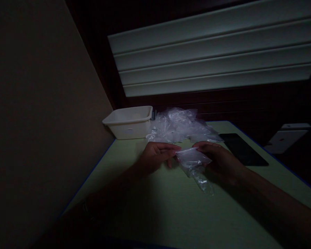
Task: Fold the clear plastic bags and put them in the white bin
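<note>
One small clear bag (194, 162) sits at the centre of my feed, held between both hands just above the green table (171, 214). It is thin, crinkled plastic, see-through, catching a few pale glints in very dim light; I cannot tell whether anything is inside. Its upper edge is stretched roughly level between the two hands. From there the body narrows, and its long axis runs slantwise from the upper left down to the lower right, the thin tail pointing toward the near right side of the table.

My left hand (155, 157) pinches the left end of the upper edge with its fingertips, knuckles up. My right hand (220, 160) grips the right end, fingers curled over the plastic, with the bag's body draped in front of its palm.

Just behind the hands lies a loose pile of bags (178, 126) of the same clear kind. Left of the pile, touching it or very nearly, stands a white tub (129, 122) at the table's far corner against the wall (41, 103). A dark flat slab (242, 148) lies on the table to the right of my right hand. Pale blinds (210, 52) hang beyond.
</note>
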Tool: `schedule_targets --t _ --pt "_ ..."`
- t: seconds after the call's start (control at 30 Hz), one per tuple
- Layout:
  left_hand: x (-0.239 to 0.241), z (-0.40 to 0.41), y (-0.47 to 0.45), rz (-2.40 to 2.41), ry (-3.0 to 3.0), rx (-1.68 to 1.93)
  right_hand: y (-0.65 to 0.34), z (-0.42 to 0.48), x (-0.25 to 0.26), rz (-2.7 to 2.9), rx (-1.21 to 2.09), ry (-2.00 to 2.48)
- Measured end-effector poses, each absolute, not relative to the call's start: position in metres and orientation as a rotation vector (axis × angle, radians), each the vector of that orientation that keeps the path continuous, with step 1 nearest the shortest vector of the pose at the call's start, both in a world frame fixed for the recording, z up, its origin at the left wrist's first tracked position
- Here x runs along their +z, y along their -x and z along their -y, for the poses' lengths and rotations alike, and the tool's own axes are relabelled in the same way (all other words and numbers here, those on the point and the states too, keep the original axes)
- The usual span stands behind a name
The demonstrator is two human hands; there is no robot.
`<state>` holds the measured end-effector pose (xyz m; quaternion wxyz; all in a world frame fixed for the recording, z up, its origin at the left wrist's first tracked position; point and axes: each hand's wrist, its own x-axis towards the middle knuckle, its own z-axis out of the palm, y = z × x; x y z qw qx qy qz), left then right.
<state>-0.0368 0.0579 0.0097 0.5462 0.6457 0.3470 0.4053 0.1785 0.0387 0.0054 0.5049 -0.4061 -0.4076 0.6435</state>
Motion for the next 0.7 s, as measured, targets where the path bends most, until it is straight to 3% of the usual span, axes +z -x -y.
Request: schedule_targets --t 0.47,0.7 --pt "0.0109 -0.0557 0.0342 -0.982 -1.600 1.034 -0.1738 -0.0364 0.0052 1.081 1.362 1.121" --pt "0.0094 -0.0567 0.0344 -1.003 -1.587 1.038 -0.1791 -0.0377 0.0038 1.201 1.443 1.111"
